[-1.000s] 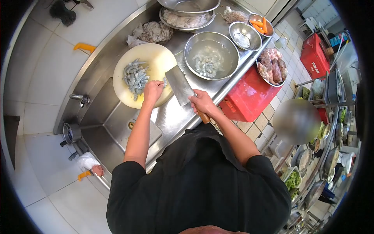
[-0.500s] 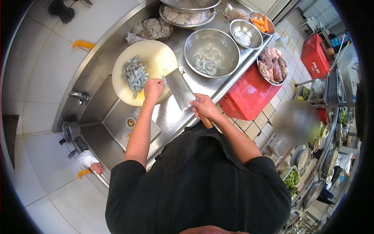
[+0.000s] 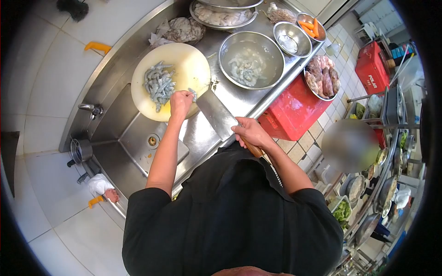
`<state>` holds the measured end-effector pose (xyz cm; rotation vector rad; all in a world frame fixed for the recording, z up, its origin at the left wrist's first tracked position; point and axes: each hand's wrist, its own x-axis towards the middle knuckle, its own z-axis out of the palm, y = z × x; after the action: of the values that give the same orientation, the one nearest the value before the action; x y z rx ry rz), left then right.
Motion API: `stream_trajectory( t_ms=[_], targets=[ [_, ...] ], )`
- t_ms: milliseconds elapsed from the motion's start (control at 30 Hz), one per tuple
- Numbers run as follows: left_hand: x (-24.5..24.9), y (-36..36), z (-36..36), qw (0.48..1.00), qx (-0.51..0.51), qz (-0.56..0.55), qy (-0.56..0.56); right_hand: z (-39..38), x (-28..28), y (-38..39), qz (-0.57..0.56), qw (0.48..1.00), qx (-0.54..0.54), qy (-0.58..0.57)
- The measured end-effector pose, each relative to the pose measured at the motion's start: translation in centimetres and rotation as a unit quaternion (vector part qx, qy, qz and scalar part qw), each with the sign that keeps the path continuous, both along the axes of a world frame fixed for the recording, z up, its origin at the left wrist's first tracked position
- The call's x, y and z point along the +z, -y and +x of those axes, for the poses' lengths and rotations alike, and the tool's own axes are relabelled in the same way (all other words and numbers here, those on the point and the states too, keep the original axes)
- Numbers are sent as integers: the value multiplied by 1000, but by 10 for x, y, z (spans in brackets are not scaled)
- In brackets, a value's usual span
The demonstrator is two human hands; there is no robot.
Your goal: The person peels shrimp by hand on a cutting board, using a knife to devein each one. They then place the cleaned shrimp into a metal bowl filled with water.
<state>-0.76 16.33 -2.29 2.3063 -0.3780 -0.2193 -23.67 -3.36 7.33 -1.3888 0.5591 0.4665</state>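
Observation:
On the round cutting board lies a pile of grey shrimp. My left hand is closed at the board's near right edge, pinching a single shrimp. My right hand grips the wooden handle of a cleaver. The broad blade points up and left, its tip close to the pinched shrimp. Right of the board stands a metal bowl with shrimp in cloudy water.
A steel sink with a faucet is at the left. Behind are a bowl of pale meat, a plastic bag and a small bowl. Right of the counter, a red crate bears a meat bowl.
The cleaver and my right hand have shifted slightly right and down, away from my left hand. More of the pinched shrimp now shows.

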Motion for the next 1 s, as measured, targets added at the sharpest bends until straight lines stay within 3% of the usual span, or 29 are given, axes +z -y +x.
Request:
stream_trajectory(
  t_ms=[233,333,467,533,633,733,833,933,1000],
  targets=[
    [-3,-1,2,1000,2,-17,-19,17,-3,-3,-31,999,-15,9],
    [-4,-1,2,1000,4,-6,-17,19,12,-2,-156,988,24,-1],
    [-2,-6,8,999,-24,-6,-33,18,-3,-1,-337,937,54,76],
    [2,-6,11,995,-13,-16,-100,18,-3,-2,-318,944,39,80],
    [0,-2,12,996,-22,19,-85,22,22,-7,-261,964,34,48],
    [20,7,6,982,-37,158,-96,24,11,-7,-257,966,28,31],
    [24,2,11,980,-6,174,-99,23,2,-6,-243,969,6,41],
    [30,-2,21,988,-15,92,-123,19,10,-6,-232,971,1,59],
    [43,13,15,989,-72,-70,-112,18,2,-8,-219,974,-2,52]
  ],
)
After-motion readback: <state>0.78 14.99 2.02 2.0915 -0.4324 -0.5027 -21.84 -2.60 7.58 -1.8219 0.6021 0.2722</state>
